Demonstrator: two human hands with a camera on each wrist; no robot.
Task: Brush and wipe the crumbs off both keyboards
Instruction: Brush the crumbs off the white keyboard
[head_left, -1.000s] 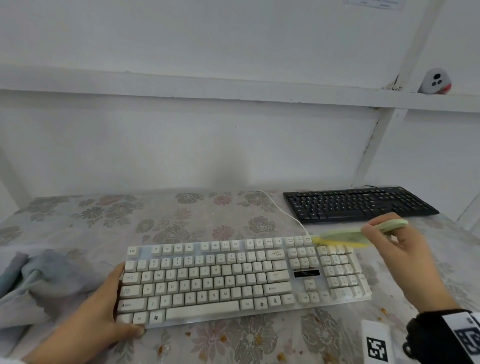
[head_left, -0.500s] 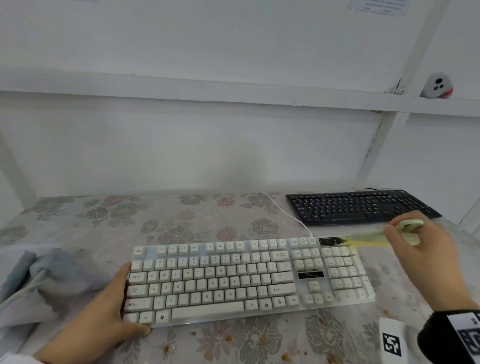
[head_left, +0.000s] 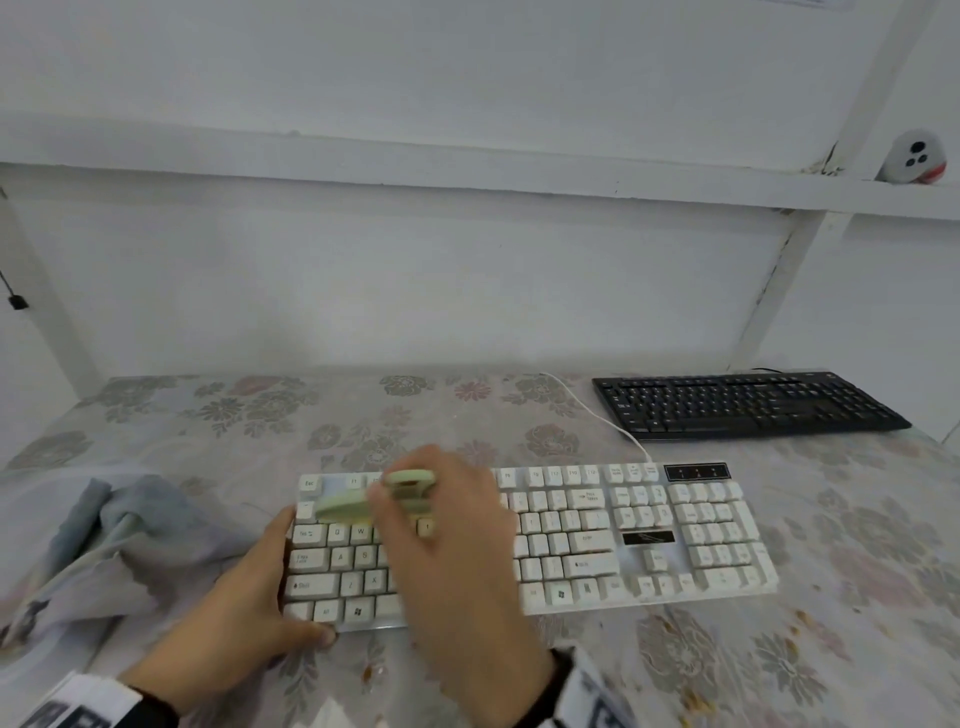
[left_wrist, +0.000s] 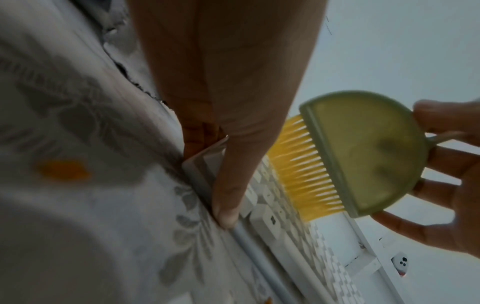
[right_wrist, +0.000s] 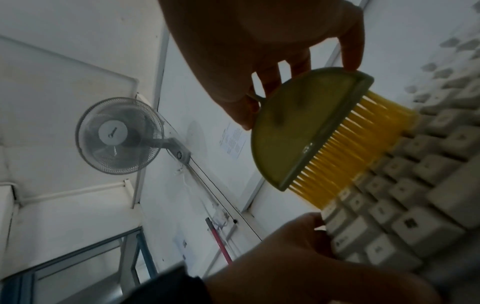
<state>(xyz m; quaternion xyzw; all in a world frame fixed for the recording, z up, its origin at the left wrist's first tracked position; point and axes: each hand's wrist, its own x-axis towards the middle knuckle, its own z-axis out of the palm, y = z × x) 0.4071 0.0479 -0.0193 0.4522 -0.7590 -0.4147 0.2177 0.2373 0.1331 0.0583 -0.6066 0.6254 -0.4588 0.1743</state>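
Since a second ago our right hand (head_left: 441, 525) has carried the brush (head_left: 374, 499) from the right end of the white keyboard (head_left: 649, 535) to its top-left keys. We pinch the handle, bristles (right_wrist: 363, 152) touching the keys. Our left hand (head_left: 244, 587) clasps the left edge, steadying it. Best to sweep lightly along each row. The black keyboard (head_left: 743, 405) waits behind.

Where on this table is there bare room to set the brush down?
Bare cloth lies behind the white keyboard, left of its cable and the black keyboard. Crowded: the grey rag at left, both hands at the keyboard's left end, crumbs front right.
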